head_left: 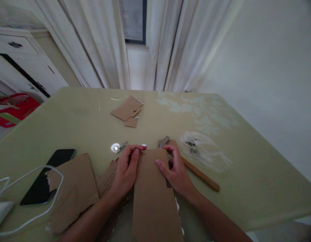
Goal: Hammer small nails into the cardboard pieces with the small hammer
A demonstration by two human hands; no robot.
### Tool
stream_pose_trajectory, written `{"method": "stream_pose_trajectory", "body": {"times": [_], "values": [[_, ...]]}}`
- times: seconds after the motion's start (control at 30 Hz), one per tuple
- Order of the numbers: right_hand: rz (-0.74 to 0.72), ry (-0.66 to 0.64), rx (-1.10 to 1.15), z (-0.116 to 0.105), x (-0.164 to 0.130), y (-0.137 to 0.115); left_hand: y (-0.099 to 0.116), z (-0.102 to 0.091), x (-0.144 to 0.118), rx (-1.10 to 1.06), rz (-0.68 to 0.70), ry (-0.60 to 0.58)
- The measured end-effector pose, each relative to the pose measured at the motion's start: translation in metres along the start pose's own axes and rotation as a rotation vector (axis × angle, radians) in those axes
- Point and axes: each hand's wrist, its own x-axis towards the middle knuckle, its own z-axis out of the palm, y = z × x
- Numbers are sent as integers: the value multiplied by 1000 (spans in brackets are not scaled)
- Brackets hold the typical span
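A long strip of brown cardboard (155, 195) extends from the front edge of the view up between my hands. My left hand (126, 171) is closed at its far left corner, thumb and forefinger pinching a thin, dark, nail-like piece. My right hand (175, 171) grips the strip's right edge, thumb on top and the other fingers curled beside and partly under it. Just beyond my right fingers lies a hammer, its metal head (164, 141) on a small cardboard piece and its wooden handle (202, 174) slanting towards me. Several thin nails (122, 147) lie beyond my left hand.
At left are a phone (50, 174), a torn cardboard sheet (74, 191), a perforated cardboard piece (107, 178) and a white cable (61, 183). A clear plastic bag (204, 149) lies right of the hammer head. Cardboard scraps (127, 108) rest farther back on the table (246, 161).
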Motion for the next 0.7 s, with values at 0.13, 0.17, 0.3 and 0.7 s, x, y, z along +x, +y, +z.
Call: {"method": "stream_pose_trajectory", "body": {"times": [0.13, 0.17, 0.3, 0.7], "values": [[-57, -42, -55, -5, -1, -3, -2, -2, 1, 3, 11, -32], [-68, -54, -60, -8, -1, -3, -1, -2, 1, 8, 11, -41], [-62, -17, -101, -22, 5, 1, -1, -5, 1, 8, 23, -72], [-181, 167, -470, -57, 34, 20, 0, -10, 10, 89, 45, -103]]}}
